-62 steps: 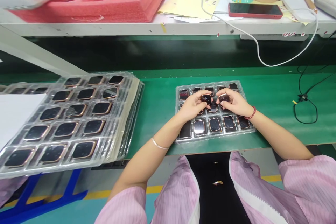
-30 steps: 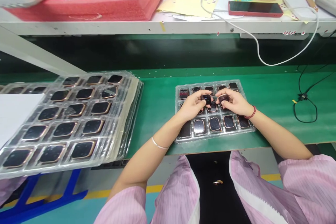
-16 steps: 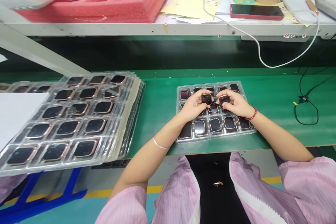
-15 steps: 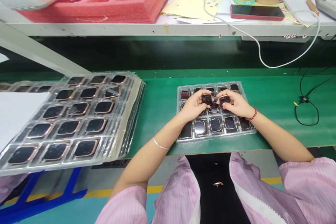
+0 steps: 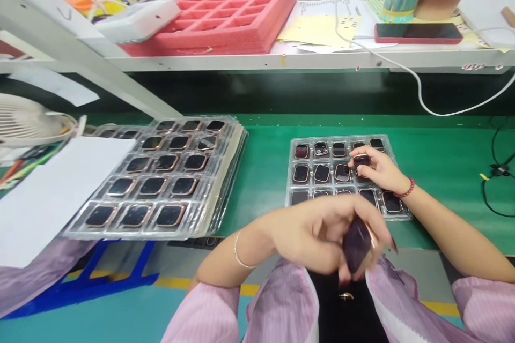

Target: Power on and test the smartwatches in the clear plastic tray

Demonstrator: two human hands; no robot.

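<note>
My left hand is raised close to the camera, its fingers closed round a smartwatch body with a dark screen, tilted and slightly blurred. Over the right part of a clear plastic tray, my right hand pinches another smartwatch body with a dark face and gold-coloured rim. Rows of similar square watch bodies, such as this watch body, lie in the tray's pockets. My left hand and forearm hide part of the tray's front row.
On the left stands a stack of clear trays filled with watch bodies, beside a white sheet and a fan. The shelf above carries a pink foam tray, papers, and a phone. A white cable hangs down from it.
My left hand has lifted from the tray toward the camera with its watch body. My right hand stays over the tray holding its own. The view has shifted left.
</note>
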